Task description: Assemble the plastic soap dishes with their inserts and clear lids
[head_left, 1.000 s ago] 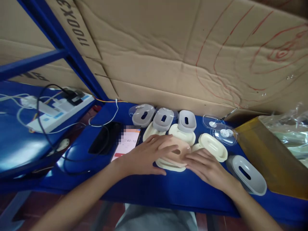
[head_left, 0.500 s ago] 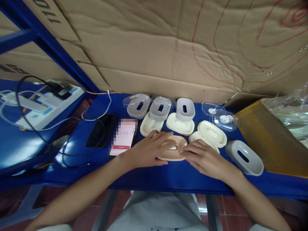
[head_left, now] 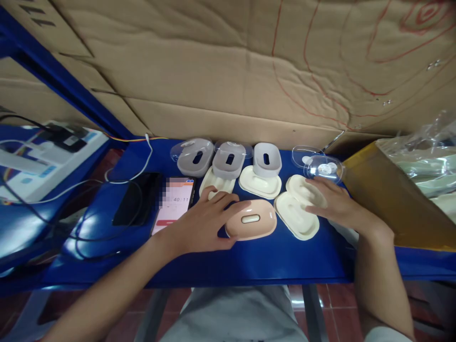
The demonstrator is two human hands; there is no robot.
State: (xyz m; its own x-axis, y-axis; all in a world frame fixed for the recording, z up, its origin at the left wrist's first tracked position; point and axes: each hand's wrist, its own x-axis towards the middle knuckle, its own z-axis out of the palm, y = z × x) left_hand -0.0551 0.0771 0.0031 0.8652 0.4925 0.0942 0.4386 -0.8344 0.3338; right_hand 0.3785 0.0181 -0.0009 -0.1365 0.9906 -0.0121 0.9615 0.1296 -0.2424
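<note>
A peach oval plastic dish (head_left: 251, 219) with a slot in its middle lies on the blue table (head_left: 249, 259). My left hand (head_left: 203, 222) rests against its left end, fingers spread and lying flat. My right hand (head_left: 333, 202) lies further right on a cream oval dish (head_left: 304, 190), fingers stretched out over it. A second cream dish (head_left: 296, 216) lies between the peach one and my right hand. Behind stand three grey oval pieces (head_left: 229, 160) and two more cream dishes (head_left: 259, 182).
Clear round lids (head_left: 322, 167) sit at the back right beside a yellowish box (head_left: 388, 199) with plastic bags. A lit phone (head_left: 174, 203) and a dark phone (head_left: 137, 204) lie left. Cables and a white power strip (head_left: 42, 156) are far left. Cardboard walls the back.
My right hand has left the peach dish and moved right onto the cream dish. My left hand stays at the peach dish's left end, which now shows fully.
</note>
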